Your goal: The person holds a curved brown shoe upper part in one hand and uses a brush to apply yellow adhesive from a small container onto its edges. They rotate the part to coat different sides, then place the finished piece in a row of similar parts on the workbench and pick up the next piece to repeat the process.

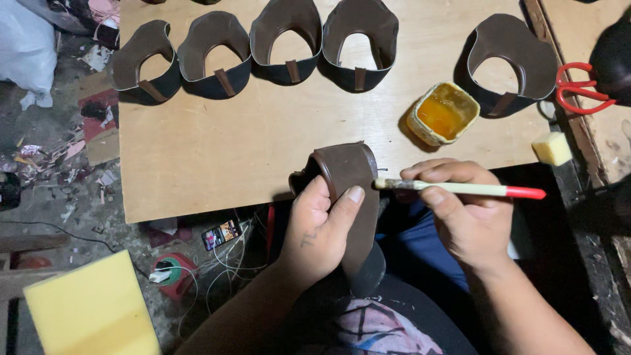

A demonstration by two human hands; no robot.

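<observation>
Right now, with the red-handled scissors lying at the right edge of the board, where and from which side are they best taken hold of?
Take the scissors by the red handle loops, coming from the left over the wooden board. The loops lie open and unobstructed there, while the blades run right beneath a dark object, leaving no clear grip.

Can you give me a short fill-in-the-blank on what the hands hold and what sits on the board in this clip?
1. The right hand holds a ____ with a red-tipped handle.
2. The left hand grips a curved ____ leather piece.
3. The open tin on the wooden board holds ____ glue.
4. The scissors have ____ handles.

Missing words: brush; brown; yellow; red
</observation>
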